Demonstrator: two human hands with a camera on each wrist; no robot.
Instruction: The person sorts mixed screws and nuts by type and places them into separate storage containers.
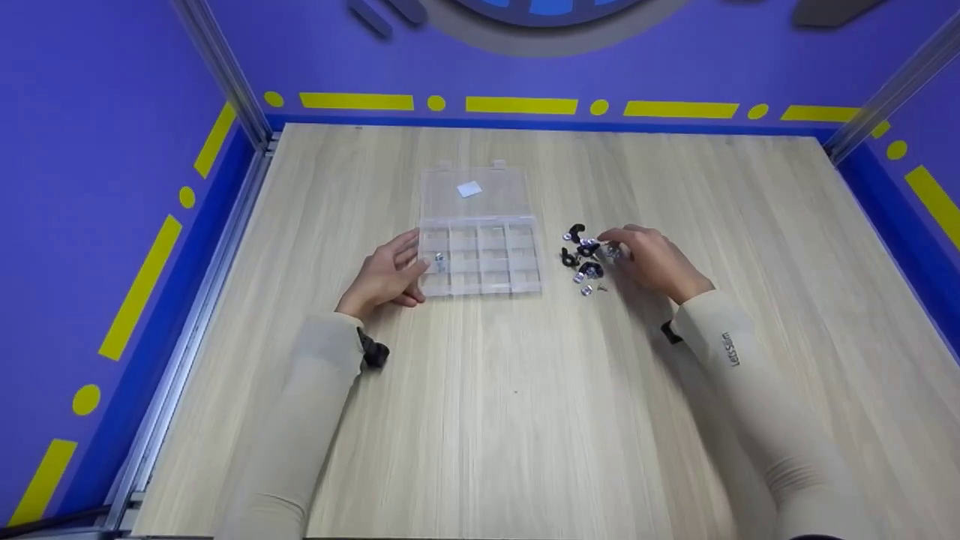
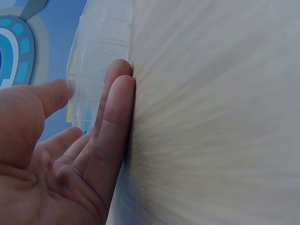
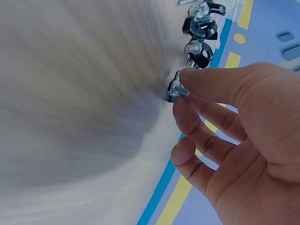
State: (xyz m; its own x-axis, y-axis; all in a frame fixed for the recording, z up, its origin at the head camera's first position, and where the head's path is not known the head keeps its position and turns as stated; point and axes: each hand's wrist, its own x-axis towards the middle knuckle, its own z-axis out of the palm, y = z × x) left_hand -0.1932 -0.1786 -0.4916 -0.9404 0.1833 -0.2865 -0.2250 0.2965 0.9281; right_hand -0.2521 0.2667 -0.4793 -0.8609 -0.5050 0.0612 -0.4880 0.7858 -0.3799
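Note:
A clear plastic compartment box point(image 1: 480, 288) lies on the table with its lid point(image 1: 480, 201) folded back. My left hand point(image 1: 386, 276) grips the box's left side, thumb over the rim and the other fingers low along the wall. Small shiny hardware point(image 1: 439, 259) shows in a left compartment near the thumb. To the right of the box, my right hand point(image 1: 652, 259) reaches down at the edge of a pile of small parts. In the right wrist view its thumb and fingertips pinch a silver screw point(image 3: 180, 90), partly hidden by the thumb.
Black curved clips point(image 1: 588, 249) and silver pieces point(image 1: 586, 290) lie loosely between box and right hand. A small screw point(image 1: 602, 288) lies at the pile's near edge. The lid bears a white label point(image 1: 469, 189). Blue-purple panels point(image 1: 525, 75) enclose the wooden table point(image 1: 495, 420).

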